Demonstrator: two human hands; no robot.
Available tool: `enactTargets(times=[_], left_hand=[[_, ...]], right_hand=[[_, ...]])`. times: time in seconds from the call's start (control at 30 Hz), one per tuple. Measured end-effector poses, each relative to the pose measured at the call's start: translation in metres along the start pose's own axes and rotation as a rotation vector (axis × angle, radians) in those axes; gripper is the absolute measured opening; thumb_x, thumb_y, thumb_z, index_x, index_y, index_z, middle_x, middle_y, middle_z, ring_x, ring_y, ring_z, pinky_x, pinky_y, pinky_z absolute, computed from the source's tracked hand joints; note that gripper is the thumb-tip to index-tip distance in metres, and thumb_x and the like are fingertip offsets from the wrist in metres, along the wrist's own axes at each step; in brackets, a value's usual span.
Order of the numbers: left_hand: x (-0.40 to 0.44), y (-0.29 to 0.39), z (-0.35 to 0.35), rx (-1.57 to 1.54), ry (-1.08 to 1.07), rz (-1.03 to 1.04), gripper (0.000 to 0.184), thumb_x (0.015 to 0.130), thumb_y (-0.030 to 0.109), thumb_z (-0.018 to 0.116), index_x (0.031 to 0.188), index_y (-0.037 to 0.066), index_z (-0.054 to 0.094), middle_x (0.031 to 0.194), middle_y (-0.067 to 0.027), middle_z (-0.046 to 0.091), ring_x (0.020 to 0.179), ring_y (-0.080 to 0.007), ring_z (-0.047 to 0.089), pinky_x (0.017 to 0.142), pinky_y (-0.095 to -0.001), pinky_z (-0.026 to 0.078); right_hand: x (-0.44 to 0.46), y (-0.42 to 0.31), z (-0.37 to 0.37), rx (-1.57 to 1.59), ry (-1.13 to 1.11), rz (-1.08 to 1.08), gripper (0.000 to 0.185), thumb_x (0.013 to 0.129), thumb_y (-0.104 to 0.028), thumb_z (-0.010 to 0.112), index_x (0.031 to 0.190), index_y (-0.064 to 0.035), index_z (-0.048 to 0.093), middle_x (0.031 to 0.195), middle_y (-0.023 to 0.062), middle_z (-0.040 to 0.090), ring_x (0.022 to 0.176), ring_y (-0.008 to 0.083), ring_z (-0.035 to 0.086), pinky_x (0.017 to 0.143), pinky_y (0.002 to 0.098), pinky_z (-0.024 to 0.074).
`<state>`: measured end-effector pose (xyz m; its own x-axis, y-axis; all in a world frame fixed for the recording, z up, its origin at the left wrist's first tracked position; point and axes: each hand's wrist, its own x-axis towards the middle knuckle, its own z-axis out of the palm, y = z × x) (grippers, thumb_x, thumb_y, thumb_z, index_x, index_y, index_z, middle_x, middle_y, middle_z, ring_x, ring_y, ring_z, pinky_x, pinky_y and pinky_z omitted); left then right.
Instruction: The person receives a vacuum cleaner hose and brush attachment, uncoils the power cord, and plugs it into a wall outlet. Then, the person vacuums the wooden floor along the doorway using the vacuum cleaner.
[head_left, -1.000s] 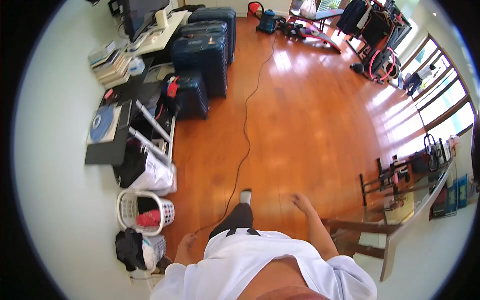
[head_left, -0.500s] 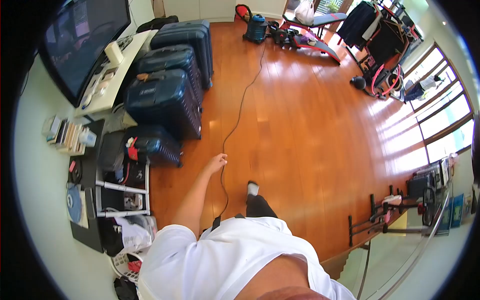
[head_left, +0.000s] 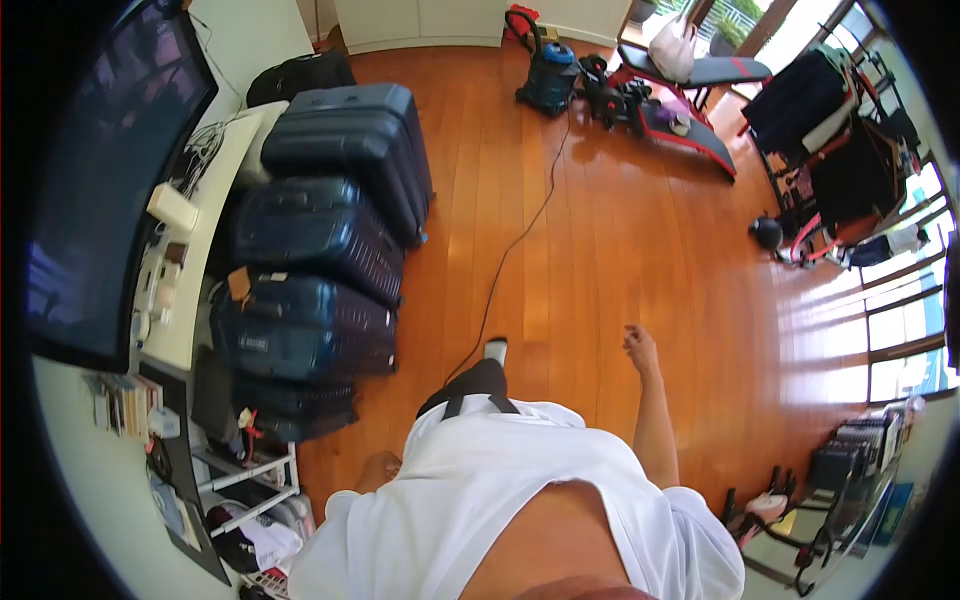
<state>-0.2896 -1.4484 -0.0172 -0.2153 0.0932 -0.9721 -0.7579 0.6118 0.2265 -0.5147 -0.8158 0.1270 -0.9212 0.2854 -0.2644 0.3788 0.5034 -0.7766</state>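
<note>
On the wood floor [head_left: 580,285], head view: black cord [head_left: 510,247] lay in a slack, shallow curve, from just beside the vacuum [head_left: 550,80] at the far end down to the dark trouser leg [head_left: 476,383]; shirt [head_left: 510,460] and leg hid any more of it. Right hand [head_left: 642,348] was out over the floor, well apart from the cord, fingers loosely curled, nothing seen in them. Left hand [head_left: 380,470] was low, just beside the shirt; fingers partly hidden, so couldn't tell if they gripped anything.

Progress, my read: cord already stretched out, none of the visible run coiled; vacuum upright, no hand on it. Socked foot [head_left: 496,350] was forward, so probably mid-step rather than mid-handling.

Materials: floor was glossy orange-brown planks with strong glare at right. Cord thin, flexible. Vacuum a squat drum, dark with a blue top. Suitcases [head_left: 315,235] had dark, hard, ribbed shells with rounded corners, standing in a row beside the pale, flat worktop [head_left: 207,255]. Bench [head_left: 725,70] near the vacuum was padded, black and red, carrying a crumpled whitish plastic bag [head_left: 673,48].
</note>
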Motion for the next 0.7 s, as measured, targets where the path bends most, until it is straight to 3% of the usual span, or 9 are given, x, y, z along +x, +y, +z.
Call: enactTargets(times=[0.1,0.2,0.27,0.3,0.37,0.43,0.53,0.67,0.7], left_hand=[[0.037,0.126,-0.079,0.036,0.011,0.030,0.015,0.076,0.024,0.066,0.075,0.008,0.065,0.065,-0.0046,0.060,0.056,-0.0166,0.055,0.050,-0.0350,0.044],[0.068,0.318,-0.180,0.079,0.063,0.187,0.017,0.076,0.026,0.065,0.073,0.009,0.066,0.064,-0.0042,0.060,0.055,-0.0164,0.054,0.051,-0.0354,0.044],[0.108,0.447,-0.260,0.111,0.028,0.583,0.020,0.075,0.028,0.067,0.073,0.008,0.064,0.062,-0.0011,0.059,0.057,-0.0124,0.053,0.051,-0.0318,0.043],[0.086,0.529,-0.292,0.109,0.126,0.526,0.020,0.073,0.025,0.069,0.072,0.007,0.061,0.062,0.0001,0.059,0.058,-0.0112,0.053,0.052,-0.0303,0.043],[0.077,0.650,-0.342,-0.019,0.400,0.926,0.015,0.074,0.016,0.070,0.071,0.005,0.060,0.067,-0.0013,0.061,0.064,-0.0119,0.056,0.061,-0.0284,0.046],[0.060,0.757,-0.394,0.083,0.511,0.854,0.014,0.075,0.019,0.069,0.079,0.005,0.065,0.077,-0.0053,0.067,0.072,-0.0137,0.060,0.067,-0.0288,0.047],[0.107,0.856,-0.459,-0.020,0.428,1.033,0.017,0.075,0.021,0.070,0.081,0.006,0.066,0.078,-0.0075,0.067,0.075,-0.0155,0.062,0.070,-0.0293,0.048],[0.122,0.901,-0.524,0.246,0.345,0.754,0.019,0.075,0.021,0.071,0.082,0.004,0.066,0.076,-0.0061,0.066,0.075,-0.0165,0.061,0.071,-0.0299,0.048],[0.128,0.900,-0.535,0.170,0.376,0.741,0.019,0.075,0.021,0.071,0.081,0.004,0.065,0.074,-0.0057,0.065,0.073,-0.0161,0.061,0.068,-0.0301,0.048]], right_hand=[[0.064,-0.040,0.003,-0.017,-0.215,0.100,0.027,0.088,-0.015,0.054,0.112,-0.0037,0.058,0.081,0.0054,0.061,0.067,0.0121,0.060,0.055,0.0267,0.0479],[0.102,-0.045,0.016,-0.095,-0.373,0.309,0.025,0.086,-0.015,0.056,0.107,-0.0032,0.060,0.078,0.0055,0.061,0.065,0.0132,0.058,0.054,0.0284,0.0467],[0.128,-0.020,0.023,-0.242,-0.414,0.337,0.021,0.085,-0.016,0.056,0.100,-0.0024,0.062,0.073,0.0055,0.061,0.061,0.0153,0.056,0.052,0.0303,0.0452],[0.141,-0.014,0.027,-0.302,-0.448,0.364,0.021,0.085,-0.016,0.056,0.100,-0.0025,0.062,0.073,0.0062,0.061,0.061,0.0159,0.057,0.052,0.0308,0.0453],[0.186,-0.010,0.033,-0.371,-0.503,0.482,0.021,0.085,-0.017,0.055,0.099,-0.0027,0.062,0.073,0.0076,0.062,0.061,0.0170,0.058,0.052,0.0317,0.0456],[0.245,-0.012,0.037,-0.420,-0.539,0.563,0.021,0.085,-0.018,0.055,0.098,-0.0030,0.063,0.074,0.0091,0.062,0.062,0.0182,0.058,0.052,0.0326,0.0458],[0.376,-0.042,0.039,-0.466,-0.537,0.577,0.021,0.085,-0.019,0.054,0.097,-0.0033,0.063,0.074,0.0113,0.063,0.062,0.0199,0.059,0.053,0.0340,0.0462],[0.609,-0.117,0.049,-0.475,-0.390,0.404,0.022,0.085,-0.021,0.054,0.095,-0.0038,0.064,0.074,0.0142,0.063,0.063,0.0222,0.061,0.053,0.0359,0.0467],[0.674,-0.152,0.056,-0.437,-0.323,0.321,0.022,0.085,-0.021,0.053,0.094,-0.0039,0.064,0.075,0.0149,0.064,0.063,0.0228,0.061,0.053,0.0364,0.0469]])
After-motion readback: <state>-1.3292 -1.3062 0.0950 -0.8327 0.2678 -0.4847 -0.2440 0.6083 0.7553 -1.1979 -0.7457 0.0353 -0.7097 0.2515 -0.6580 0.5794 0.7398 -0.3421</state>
